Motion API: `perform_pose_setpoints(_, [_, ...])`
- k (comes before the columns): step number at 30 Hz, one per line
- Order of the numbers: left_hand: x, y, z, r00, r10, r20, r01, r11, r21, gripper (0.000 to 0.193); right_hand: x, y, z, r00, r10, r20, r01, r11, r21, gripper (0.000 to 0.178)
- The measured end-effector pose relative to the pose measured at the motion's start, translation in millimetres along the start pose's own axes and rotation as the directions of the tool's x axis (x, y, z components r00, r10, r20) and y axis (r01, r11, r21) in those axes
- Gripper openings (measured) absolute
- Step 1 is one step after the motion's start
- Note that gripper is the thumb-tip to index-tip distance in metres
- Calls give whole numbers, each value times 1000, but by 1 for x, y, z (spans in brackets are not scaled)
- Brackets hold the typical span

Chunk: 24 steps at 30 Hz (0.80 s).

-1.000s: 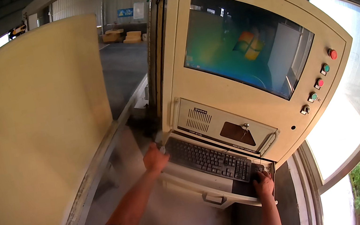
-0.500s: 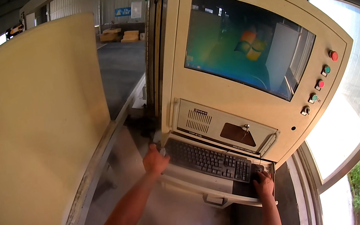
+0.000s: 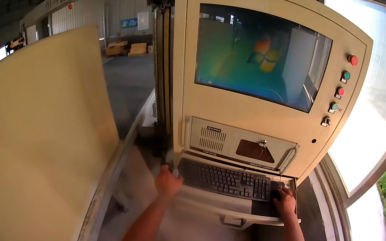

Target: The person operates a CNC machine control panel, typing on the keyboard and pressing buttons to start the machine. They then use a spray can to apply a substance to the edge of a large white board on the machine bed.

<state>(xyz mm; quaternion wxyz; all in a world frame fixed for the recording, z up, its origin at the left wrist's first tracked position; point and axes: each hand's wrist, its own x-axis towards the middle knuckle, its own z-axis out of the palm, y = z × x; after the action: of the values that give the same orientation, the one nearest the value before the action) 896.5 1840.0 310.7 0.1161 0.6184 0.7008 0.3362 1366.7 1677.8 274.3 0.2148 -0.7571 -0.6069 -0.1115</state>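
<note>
Evidently the right hand (image 3: 285, 203) is curled palm-down over a dark mouse (image 3: 278, 187) at the tray's (image 3: 232, 203) right end, a hold suited to small sliding moves; the left hand (image 3: 167, 181) bends round the opposite end, perhaps for steadying, though I cannot tell whether its fingers close on anything. Between both hands sits the keyboard (image 3: 224, 179), presumably set for either's reach. Beyond them, the screen (image 3: 249, 60) tilts toward the person, push buttons (image 3: 341, 92) up and right of the right hand.
</note>
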Motion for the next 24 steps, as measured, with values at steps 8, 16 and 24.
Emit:
perform_pose_setpoints(8, [-3,5,-6,999,-5,-41,3,999,-42,68,0,-3,-1,1000,25,11,-25,999,28,58])
perform_pose_setpoints(16, [-3,4,-6,997,-65,42,68,996,-57,72,2,-10,-7,991,116,69,-123,985,119,59])
perform_pose_setpoints(24, [-4,5,-6,997,-64,37,67,995,-70,72,0,0,3,999,23,-32,-23,1000,18,53])
